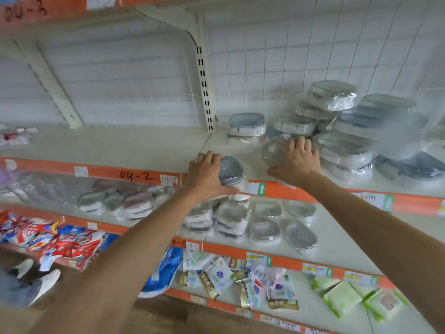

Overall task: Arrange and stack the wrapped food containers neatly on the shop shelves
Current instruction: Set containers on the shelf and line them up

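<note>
Both arms are up at the upper shelf (144, 145): the left hand (204, 174) curls its fingers and thumb round a grey-lidded wrapped container (231, 171) sitting at the shelf's front edge, just above the orange price strip (134, 174). The right hand (297, 161) lies over a clear-wrapped container (273, 150) a little further back, fingers slightly spread across its top with the thumb low at the near side, right beside the leaning pile of wrapped containers (346, 131); more containers (231, 218) lie on the shelf below.
</note>
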`<state>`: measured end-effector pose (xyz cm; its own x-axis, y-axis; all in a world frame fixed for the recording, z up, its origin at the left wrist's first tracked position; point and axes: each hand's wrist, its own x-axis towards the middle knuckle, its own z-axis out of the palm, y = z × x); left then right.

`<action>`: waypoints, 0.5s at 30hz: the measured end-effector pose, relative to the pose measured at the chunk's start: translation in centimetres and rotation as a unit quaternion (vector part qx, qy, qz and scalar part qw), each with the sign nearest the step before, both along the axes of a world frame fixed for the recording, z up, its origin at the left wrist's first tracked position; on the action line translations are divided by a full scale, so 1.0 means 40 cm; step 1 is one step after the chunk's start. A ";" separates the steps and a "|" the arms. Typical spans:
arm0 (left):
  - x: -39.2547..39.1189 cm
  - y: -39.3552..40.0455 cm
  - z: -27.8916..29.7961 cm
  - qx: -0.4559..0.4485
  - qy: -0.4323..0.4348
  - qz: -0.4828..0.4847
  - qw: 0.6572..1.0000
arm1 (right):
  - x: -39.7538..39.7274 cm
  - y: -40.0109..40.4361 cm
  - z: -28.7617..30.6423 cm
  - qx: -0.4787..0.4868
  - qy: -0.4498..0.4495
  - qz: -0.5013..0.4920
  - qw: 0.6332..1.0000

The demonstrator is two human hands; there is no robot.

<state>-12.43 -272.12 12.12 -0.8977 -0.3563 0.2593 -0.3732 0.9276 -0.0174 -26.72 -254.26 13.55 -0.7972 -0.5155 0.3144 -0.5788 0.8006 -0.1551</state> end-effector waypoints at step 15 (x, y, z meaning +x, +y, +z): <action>0.329 0.223 -0.191 0.099 -0.134 -0.031 0.986 | 0.372 0.334 -0.230 0.051 -0.106 -0.028 0.993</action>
<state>0.73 -263.20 4.48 -0.9461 -0.3185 -0.0591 -0.3224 0.9436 0.0752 -11.86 -240.91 4.37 -0.8677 -0.4896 0.0856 -0.4967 0.8481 -0.1844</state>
